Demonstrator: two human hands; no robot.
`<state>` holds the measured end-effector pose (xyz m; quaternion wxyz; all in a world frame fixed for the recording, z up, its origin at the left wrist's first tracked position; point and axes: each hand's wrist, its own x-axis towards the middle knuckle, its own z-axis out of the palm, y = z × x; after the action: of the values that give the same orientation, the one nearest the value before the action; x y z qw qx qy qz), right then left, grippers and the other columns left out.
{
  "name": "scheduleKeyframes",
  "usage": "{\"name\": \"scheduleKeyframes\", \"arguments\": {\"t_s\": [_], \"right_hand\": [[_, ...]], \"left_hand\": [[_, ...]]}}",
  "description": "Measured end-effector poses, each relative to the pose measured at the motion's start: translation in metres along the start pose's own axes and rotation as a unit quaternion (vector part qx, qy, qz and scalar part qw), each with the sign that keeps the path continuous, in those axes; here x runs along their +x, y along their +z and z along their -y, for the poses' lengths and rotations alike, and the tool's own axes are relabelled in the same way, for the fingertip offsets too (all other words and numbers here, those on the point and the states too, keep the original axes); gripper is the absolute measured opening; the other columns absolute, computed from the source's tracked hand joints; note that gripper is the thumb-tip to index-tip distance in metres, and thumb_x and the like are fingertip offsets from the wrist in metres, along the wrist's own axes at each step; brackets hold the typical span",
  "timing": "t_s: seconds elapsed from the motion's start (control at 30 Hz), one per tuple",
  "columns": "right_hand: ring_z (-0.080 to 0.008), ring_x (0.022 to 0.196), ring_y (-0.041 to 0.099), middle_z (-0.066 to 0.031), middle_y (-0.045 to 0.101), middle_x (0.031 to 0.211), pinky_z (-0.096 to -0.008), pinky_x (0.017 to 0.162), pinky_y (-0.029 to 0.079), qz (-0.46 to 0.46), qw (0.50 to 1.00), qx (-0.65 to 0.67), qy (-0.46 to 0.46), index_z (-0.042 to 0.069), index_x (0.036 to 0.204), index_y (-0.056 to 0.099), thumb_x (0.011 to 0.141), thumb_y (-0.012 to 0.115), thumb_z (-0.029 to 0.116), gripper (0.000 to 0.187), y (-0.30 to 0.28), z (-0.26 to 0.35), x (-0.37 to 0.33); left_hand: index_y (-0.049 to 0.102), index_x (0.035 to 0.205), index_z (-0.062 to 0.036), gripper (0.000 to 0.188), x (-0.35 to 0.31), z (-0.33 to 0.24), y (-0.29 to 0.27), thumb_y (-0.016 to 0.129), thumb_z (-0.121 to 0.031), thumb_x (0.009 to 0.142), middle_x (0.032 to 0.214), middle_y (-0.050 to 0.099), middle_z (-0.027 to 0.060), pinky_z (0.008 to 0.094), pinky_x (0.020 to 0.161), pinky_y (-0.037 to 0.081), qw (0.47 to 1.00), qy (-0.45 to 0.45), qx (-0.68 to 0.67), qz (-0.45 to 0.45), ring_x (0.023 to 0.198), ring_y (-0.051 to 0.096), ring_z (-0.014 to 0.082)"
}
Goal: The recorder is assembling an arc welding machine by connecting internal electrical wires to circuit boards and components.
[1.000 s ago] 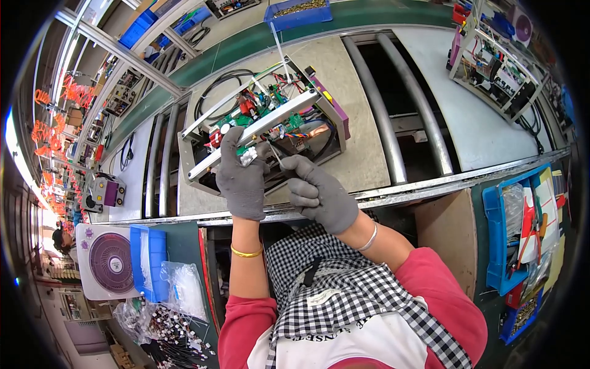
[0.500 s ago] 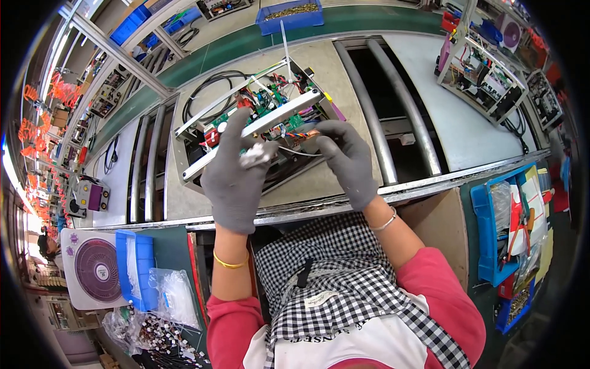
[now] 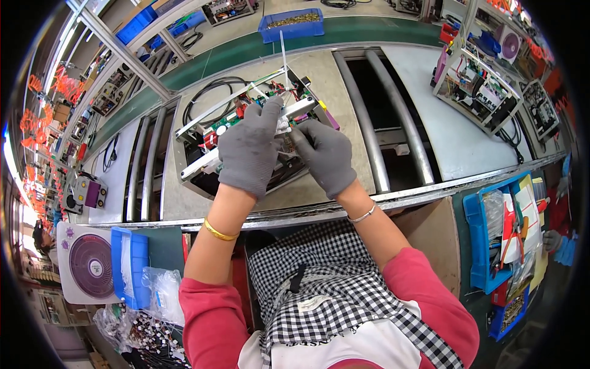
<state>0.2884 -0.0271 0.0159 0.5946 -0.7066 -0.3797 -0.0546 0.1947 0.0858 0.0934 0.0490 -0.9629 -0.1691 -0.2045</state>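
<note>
A: What lies farthest left of the hands?

B: We see orange coiled hoses (image 3: 72, 89), too small and blurred to follow. Nearer the left hand (image 3: 249, 154) come a fan (image 3: 92, 264), a blue bin (image 3: 130, 273) beside it, and a clear bag (image 3: 163, 295) reaching the left sleeve (image 3: 215, 317); its contents we can't make out.

A: And the left hand itself?

B: Gloved in grey, over the middle of an open metal-framed unit (image 3: 200, 165). One finger reaches up and outward; the others we mostly can't see. A whitish piece (image 3: 283, 126) shows at its right side, but we can't tell whether it is gripped.

A: So where does the unit sit?

B: Under and beyond both hands, on a pale board (image 3: 332, 80). The hands cover much of its middle, hiding the wiring there. The right hand (image 3: 326, 160), also gloved, is bent inward just beside the left; whether its fingertips pinch anything we can't say.

A: Right of that?

B: Metal rollers (image 3: 404, 120), then a second unit (image 3: 479, 92). Closer to us, a blue tray (image 3: 474, 243) holds overlapping tools and papers. Farthest right, a co-worker's gloved hand (image 3: 551, 241) shows, the rest lost at the dark edge.
</note>
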Motion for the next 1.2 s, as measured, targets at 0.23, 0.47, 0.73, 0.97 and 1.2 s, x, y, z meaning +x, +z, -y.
{"name": "scheduleKeyframes", "arguments": {"t_s": [0.23, 0.47, 0.73, 0.97, 1.2], "right_hand": [[-0.0194, 0.072, 0.069, -0.0099, 0.071, 0.088, -0.0316, 0.065, 0.053, 0.053, 0.979, 0.197, 0.01, 0.005, 0.1, 0.072, 0.089, 0.07, 0.025, 0.022, -0.022, 0.013, 0.003], [-0.0137, 0.07, 0.068, -0.0088, 0.072, 0.083, -0.0292, 0.066, 0.053, 0.063, 0.981, 0.179, 0.032, 0.003, 0.103, 0.072, 0.088, 0.071, 0.023, 0.025, -0.026, 0.027, 0.014], [-0.0123, 0.064, 0.066, -0.0085, 0.072, 0.08, -0.0257, 0.059, 0.052, 0.043, 0.983, 0.173, -0.038, 0.003, 0.099, 0.071, 0.093, 0.066, 0.024, 0.023, -0.025, 0.034, 0.039], [-0.0076, 0.064, 0.064, -0.0075, 0.071, 0.086, -0.018, 0.049, 0.043, -0.039, 0.958, 0.283, 0.028, 0.002, 0.096, 0.064, 0.095, 0.065, 0.028, 0.026, -0.084, 0.029, 0.109], [-0.0099, 0.064, 0.063, -0.0044, 0.069, 0.079, -0.022, 0.049, 0.042, 0.239, 0.969, 0.028, 0.05, 0.004, 0.088, 0.067, 0.087, 0.068, 0.034, 0.03, -0.094, 0.029, 0.162]], "left_hand": [[0.053, 0.131, -0.0222, 0.06, 0.003, -0.005, -0.007, 0.078, -0.021, 0.076, 0.108, 0.063, 0.0102, 0.0433, 0.072, 0.055, 0.999, -0.001, -0.032, 0.027, 0.089, 0.068, 0.0332], [0.052, 0.133, -0.0217, 0.056, 0.01, 0.001, -0.014, 0.071, -0.016, 0.081, 0.114, 0.064, 0.0134, 0.0455, 0.081, 0.054, 0.995, 0.01, -0.086, 0.039, 0.095, 0.066, 0.0368], [0.055, 0.135, -0.0137, 0.052, 0.021, 0.024, -0.013, 0.066, -0.015, 0.084, 0.118, 0.068, 0.0156, 0.0396, 0.086, 0.054, 0.967, 0.061, -0.247, 0.001, 0.1, 0.068, 0.0309], [0.054, 0.135, -0.002, 0.045, 0.024, 0.03, -0.014, 0.057, -0.009, 0.09, 0.107, 0.07, 0.0122, 0.0283, 0.089, 0.051, 0.832, -0.106, -0.542, 0.055, 0.098, 0.064, 0.015], [0.06, 0.125, 0.0044, 0.038, 0.027, 0.031, -0.017, 0.056, -0.01, 0.09, 0.103, 0.071, 0.012, 0.0298, 0.089, 0.051, 0.849, -0.103, -0.517, 0.042, 0.096, 0.066, 0.0162]]}}
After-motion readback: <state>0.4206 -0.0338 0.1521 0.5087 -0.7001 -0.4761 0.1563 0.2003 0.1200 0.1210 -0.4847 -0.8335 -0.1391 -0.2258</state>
